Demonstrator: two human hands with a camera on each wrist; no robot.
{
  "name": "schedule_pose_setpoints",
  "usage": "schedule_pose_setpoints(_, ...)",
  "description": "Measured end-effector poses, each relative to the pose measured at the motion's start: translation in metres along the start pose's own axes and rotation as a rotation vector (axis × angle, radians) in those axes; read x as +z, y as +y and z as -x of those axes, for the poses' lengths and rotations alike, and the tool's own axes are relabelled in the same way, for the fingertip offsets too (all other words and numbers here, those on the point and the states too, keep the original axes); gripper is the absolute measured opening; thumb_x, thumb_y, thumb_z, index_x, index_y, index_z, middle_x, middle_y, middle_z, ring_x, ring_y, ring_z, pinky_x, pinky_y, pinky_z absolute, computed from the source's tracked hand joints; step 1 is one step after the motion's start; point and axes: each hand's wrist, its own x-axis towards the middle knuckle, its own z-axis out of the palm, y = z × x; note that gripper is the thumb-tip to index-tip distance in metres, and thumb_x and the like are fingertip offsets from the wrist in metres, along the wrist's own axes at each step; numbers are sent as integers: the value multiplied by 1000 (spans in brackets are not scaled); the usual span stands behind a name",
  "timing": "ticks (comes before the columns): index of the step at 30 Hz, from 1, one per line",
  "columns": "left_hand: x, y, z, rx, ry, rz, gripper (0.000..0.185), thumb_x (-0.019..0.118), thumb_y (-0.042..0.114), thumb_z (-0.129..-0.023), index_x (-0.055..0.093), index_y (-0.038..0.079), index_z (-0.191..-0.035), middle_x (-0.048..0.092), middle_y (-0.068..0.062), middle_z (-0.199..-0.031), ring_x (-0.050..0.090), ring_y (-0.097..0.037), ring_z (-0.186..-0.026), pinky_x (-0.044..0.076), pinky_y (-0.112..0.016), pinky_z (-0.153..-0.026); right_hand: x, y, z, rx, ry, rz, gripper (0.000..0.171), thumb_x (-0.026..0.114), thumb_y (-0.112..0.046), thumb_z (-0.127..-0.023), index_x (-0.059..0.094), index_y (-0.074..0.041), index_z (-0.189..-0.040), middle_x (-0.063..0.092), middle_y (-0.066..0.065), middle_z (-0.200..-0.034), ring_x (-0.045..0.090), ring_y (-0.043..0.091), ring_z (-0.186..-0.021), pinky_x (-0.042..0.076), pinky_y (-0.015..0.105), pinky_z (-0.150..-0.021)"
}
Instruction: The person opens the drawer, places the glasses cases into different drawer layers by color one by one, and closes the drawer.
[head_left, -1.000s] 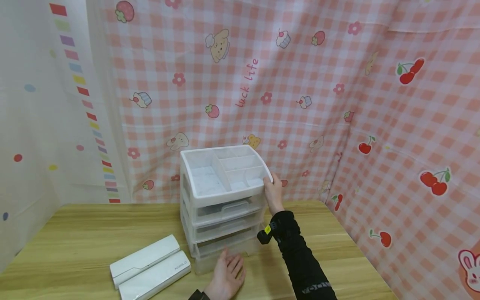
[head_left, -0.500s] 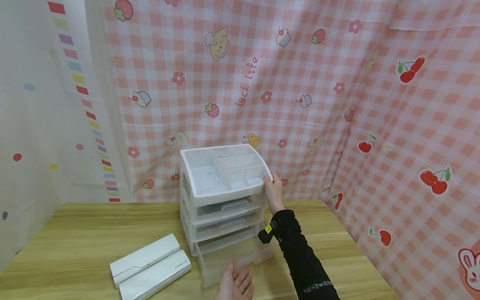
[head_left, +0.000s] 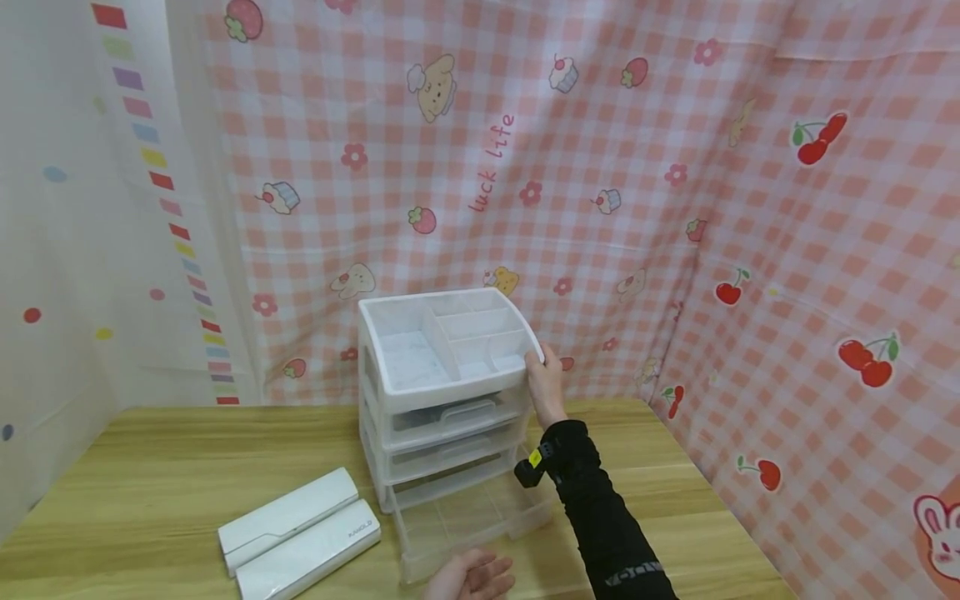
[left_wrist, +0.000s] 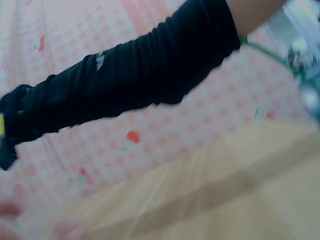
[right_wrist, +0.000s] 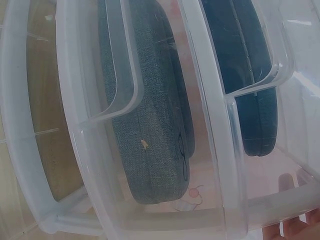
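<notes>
Pink-and-white gingham cloth (head_left: pixel 450 167) fills the upper frame behind a wood-grained table (head_left: pixel 187 450). At centre stands a white plastic drawer unit (head_left: pixel 457 390), its top divided into compartments. Its translucent bottom drawer (head_left: pixel 465 517) juts open toward the lower centre. At lower left lie two smooth, oblong objects: a white case (head_left: pixel 288 518) and a lettered case (head_left: pixel 307 552). In the right wrist view, a woven-textured blue-grey case (right_wrist: pixel 150 150) sits in the middle drawer, a dark blue case (right_wrist: pixel 257 120) in the top one. Right of centre, the right hand (head_left: pixel 545 383) grips the unit's upper rim; at bottom centre the left hand (head_left: pixel 472 577), fingers loosely bent, is beside the open drawer's front, contact unclear.
</notes>
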Motion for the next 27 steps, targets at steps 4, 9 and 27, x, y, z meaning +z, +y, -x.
schedule_pose_setpoints(4, -6, 22, 14, 9, -225, -417, 37, 51, 14, -95, 48, -13, -120, 65, -24, -113, 66, -16, -93, 51, -29, -88, 0, 0, -1, -2, 3, 4, 25, 41, -17, -95, 55, 1, -107, 50, 11, -97, 43, 23, -88, 31, 33, -80)
schedule_pose_setpoints(9, -17, 55, 33, 176, -381, -784, 32, 55, 12, -94, 52, -12, -114, 66, -25, -99, 58, -1, -79, 47, -18, -72, 0, 0, 0, 3, 7, 12, 25, 41, -18, -95, 54, 0, -106, 50, 11, -97, 43, 23, -88, 32, 34, -80)
schedule_pose_setpoints(27, -72, 126, 84, 451, 471, -1684, 37, 83, 21, -70, 65, 8, -100, 65, 3, -77, 59, -11, -67, 44, -30, -55, 3, 4, 0, 8, -2, -17, 25, 41, -18, -94, 54, -1, -107, 52, 11, -101, 44, 23, -88, 33, 34, -80)
